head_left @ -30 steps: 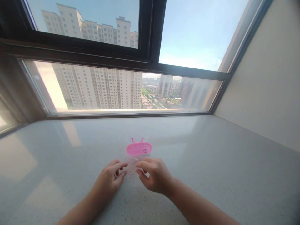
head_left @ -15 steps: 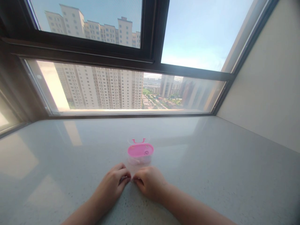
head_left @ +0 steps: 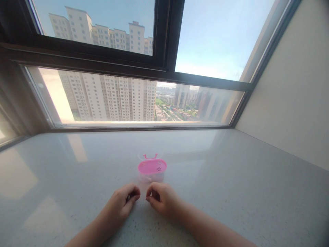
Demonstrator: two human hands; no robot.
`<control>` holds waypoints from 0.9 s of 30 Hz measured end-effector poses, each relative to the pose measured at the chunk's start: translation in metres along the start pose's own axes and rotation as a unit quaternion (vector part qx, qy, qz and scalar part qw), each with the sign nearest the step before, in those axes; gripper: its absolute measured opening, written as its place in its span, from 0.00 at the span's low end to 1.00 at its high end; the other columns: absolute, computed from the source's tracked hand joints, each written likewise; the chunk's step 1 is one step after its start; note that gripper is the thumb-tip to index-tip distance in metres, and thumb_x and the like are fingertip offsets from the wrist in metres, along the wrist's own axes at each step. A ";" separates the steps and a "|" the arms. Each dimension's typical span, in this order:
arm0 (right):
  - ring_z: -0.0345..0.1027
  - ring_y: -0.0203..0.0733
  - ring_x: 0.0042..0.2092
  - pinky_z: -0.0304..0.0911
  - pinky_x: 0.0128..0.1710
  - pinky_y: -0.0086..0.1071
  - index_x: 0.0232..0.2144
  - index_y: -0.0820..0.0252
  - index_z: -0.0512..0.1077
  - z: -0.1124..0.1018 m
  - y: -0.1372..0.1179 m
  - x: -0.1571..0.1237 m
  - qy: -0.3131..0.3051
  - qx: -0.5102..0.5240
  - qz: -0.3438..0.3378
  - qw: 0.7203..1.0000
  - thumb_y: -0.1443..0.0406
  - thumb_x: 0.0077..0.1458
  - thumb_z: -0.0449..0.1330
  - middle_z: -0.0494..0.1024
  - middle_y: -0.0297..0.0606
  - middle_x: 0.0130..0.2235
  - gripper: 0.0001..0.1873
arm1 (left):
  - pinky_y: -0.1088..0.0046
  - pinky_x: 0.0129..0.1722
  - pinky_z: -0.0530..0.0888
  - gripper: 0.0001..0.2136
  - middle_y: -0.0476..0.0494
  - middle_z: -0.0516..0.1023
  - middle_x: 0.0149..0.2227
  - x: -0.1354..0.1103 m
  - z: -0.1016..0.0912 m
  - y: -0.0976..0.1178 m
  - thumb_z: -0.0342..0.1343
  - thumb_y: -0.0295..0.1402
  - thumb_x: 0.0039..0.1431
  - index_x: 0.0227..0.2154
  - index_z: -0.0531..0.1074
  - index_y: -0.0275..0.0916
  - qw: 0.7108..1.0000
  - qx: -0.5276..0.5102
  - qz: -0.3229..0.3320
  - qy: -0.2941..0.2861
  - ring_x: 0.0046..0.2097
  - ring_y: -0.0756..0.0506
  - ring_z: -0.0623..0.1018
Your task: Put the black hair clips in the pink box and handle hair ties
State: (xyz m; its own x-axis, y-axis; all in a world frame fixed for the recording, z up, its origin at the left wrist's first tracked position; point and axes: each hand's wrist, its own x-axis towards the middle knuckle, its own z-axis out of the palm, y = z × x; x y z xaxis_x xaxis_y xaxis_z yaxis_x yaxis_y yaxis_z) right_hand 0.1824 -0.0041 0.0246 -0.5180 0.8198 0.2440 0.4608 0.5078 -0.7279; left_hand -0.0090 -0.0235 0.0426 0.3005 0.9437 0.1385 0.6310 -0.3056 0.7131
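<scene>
A small clear plastic box with a pink oval top (head_left: 152, 168) stands on the pale stone window ledge (head_left: 231, 178), a tiny ring lying on the pink top. Just in front of it my left hand (head_left: 122, 204) and my right hand (head_left: 161, 200) rest on the ledge close together, both with fingers curled and pinched. Something tiny may be stretched between the two pinches, but it is too small to make out. A thin pink clasp (head_left: 150, 156) shows behind the box.
A large dark-framed window (head_left: 164, 68) runs along the far edge of the ledge, with tower blocks outside. A plain beige wall (head_left: 290, 96) closes the right side. The ledge stretches wide to left and right of the hands.
My hands drew back toward me from the box and closed from loose fingers into tight pinches. The small clear rings seen on the ledge between them are no longer visible.
</scene>
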 end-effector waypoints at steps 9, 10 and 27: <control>0.53 0.29 0.21 0.48 0.20 0.21 0.29 0.62 0.72 0.007 0.001 0.000 0.013 0.065 0.031 0.997 0.68 0.47 0.58 0.63 0.27 0.20 0.04 | 0.75 0.34 0.69 0.09 0.46 0.78 0.28 -0.006 0.005 0.005 0.51 0.33 0.55 0.31 0.76 0.38 0.998 -0.054 0.021 -0.030 0.32 0.46 0.74; 0.53 0.29 0.21 0.47 0.20 0.21 0.29 0.62 0.72 0.007 0.002 -0.001 0.010 0.068 0.029 0.997 0.68 0.47 0.58 0.63 0.27 0.20 0.04 | 0.76 0.33 0.69 0.10 0.46 0.77 0.27 -0.006 0.005 0.006 0.50 0.33 0.55 0.29 0.76 0.38 0.998 -0.051 0.021 -0.029 0.31 0.47 0.74; 0.52 0.27 0.20 0.47 0.20 0.21 0.28 0.64 0.75 0.006 0.004 -0.001 -0.022 0.056 0.015 0.998 0.67 0.48 0.58 0.63 0.28 0.19 0.06 | 0.75 0.33 0.69 0.09 0.45 0.78 0.29 -0.003 0.005 -0.001 0.52 0.32 0.55 0.30 0.77 0.38 0.997 -0.069 0.014 -0.022 0.32 0.46 0.75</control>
State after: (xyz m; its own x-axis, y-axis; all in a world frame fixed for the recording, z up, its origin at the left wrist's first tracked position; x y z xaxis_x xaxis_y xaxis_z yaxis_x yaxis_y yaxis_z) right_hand 0.1806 -0.0046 0.0175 -0.5377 0.8205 0.1939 0.3948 0.4482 -0.8020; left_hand -0.0065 -0.0272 0.0379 0.3500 0.9274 0.1319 0.5187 -0.3092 0.7971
